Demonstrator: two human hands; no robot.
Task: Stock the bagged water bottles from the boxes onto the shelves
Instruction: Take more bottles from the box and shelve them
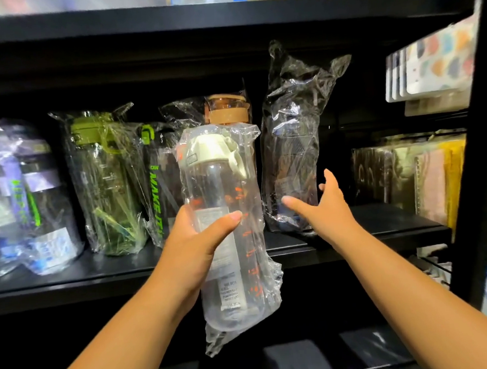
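Observation:
My left hand (200, 238) grips a clear bagged water bottle (224, 214) with a cream lid and orange markings, held upright in front of the black shelf (71, 280). My right hand (323, 208) is spread open at the base of a dark bagged bottle (292, 158) standing on the shelf, fingers touching or just short of its bag. Behind the held bottle stands a brown-lidded bagged bottle (227, 108). Further left on the shelf are a black bottle with green lettering (159, 183), a green bagged bottle (105, 178) and a purple-banded bagged bottle (23, 197).
Right of the dark bottle the shelf (381, 218) shows bare board. Notebooks and flat packets (424, 179) stand at the far right, with patterned packs (431, 61) hanging above. A black upright post (475, 170) bounds the shelf on the right. Dark items lie on the lower shelf (318, 356).

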